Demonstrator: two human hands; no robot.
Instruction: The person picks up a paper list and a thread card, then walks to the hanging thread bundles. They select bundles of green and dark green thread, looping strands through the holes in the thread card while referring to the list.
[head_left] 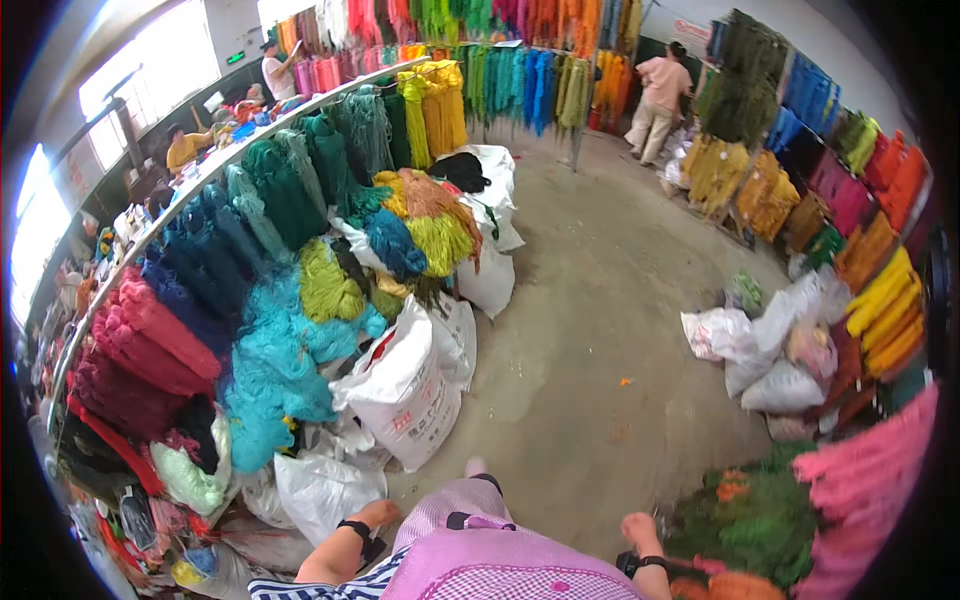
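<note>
My left hand hangs low beside my thigh, near a white sack. Its fingers look curled in, with nothing visible in them. A black band circles that wrist. On the other side, my right hand hangs over the floor, left of a dark green heap of yarn. This hand also looks loosely closed, and I see nothing in it. A black band sits on its wrist too. Neither hand touches any yarn. A pink-purple apron covers my front.
Yarn skeins hang along a long rail at left. Below them lie turquoise yarn and a full white sack. Plastic bags and pink skeins stand at right. Far back, a person faces the racks; others are behind the rail.
</note>
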